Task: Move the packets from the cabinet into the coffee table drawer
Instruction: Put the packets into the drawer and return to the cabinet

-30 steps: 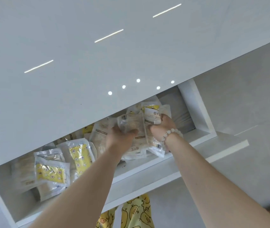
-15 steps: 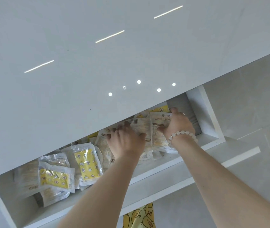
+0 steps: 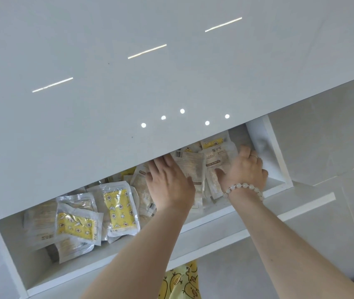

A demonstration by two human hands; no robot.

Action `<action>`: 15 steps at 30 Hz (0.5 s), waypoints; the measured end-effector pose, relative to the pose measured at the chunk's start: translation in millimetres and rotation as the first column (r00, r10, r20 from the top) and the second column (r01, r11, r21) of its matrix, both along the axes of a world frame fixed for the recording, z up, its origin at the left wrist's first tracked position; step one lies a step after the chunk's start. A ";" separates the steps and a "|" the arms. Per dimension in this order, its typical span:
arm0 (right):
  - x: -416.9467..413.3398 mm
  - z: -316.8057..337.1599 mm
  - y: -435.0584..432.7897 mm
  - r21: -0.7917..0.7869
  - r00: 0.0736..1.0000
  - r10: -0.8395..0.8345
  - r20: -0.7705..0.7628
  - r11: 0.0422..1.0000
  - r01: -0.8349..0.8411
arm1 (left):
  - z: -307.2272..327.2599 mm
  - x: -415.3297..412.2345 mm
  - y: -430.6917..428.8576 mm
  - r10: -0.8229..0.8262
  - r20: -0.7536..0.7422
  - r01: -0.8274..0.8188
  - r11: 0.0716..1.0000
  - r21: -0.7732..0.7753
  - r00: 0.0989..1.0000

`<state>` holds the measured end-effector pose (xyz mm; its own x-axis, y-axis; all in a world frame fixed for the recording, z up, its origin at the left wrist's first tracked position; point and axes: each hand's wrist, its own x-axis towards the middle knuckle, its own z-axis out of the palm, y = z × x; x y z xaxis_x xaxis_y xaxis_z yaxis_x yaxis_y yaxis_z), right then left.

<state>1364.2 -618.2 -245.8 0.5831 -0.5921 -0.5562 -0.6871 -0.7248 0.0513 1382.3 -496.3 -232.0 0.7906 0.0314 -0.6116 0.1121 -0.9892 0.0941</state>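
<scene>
The white drawer [image 3: 204,231] stands pulled out from under the glossy tabletop. Several clear packets lie in it: yellow-printed ones [image 3: 120,210] on the left, beige ones [image 3: 192,169] stacked at the right end. My left hand [image 3: 169,186] lies flat on the beige stack, fingers spread and reaching under the tabletop edge. My right hand [image 3: 245,171], with a bead bracelet on its wrist, is curled around the stack's right side, close to the drawer's right wall. The back of the drawer is hidden.
The white tabletop [image 3: 128,83] overhangs most of the drawer and reflects ceiling lights. Grey floor tiles [image 3: 333,147] lie to the right. A yellow duck-patterned cloth [image 3: 180,281] shows below the drawer front.
Both hands have carried the beige packets deeper and rightward into the drawer. My left hand went from gripping the stack to lying flat on it.
</scene>
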 end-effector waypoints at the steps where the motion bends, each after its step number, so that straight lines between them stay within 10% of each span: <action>1: -3.0 8.3 2.0 0.016 1.000 0.013 -0.008 1.000 -0.013 | 5.1 -2.4 4.7 0.000 -0.020 0.000 1.000 -0.009 1.000; 9: 14.2 114.4 49.9 0.298 0.938 0.341 -0.059 0.903 -0.309 | 86.0 -4.0 49.7 -0.087 -0.187 0.085 0.996 -0.017 0.979; 15: 69.0 251.5 73.6 0.177 0.861 0.483 0.162 0.844 -0.507 | 206.3 42.0 66.6 -0.126 -0.091 0.111 0.982 -0.153 0.988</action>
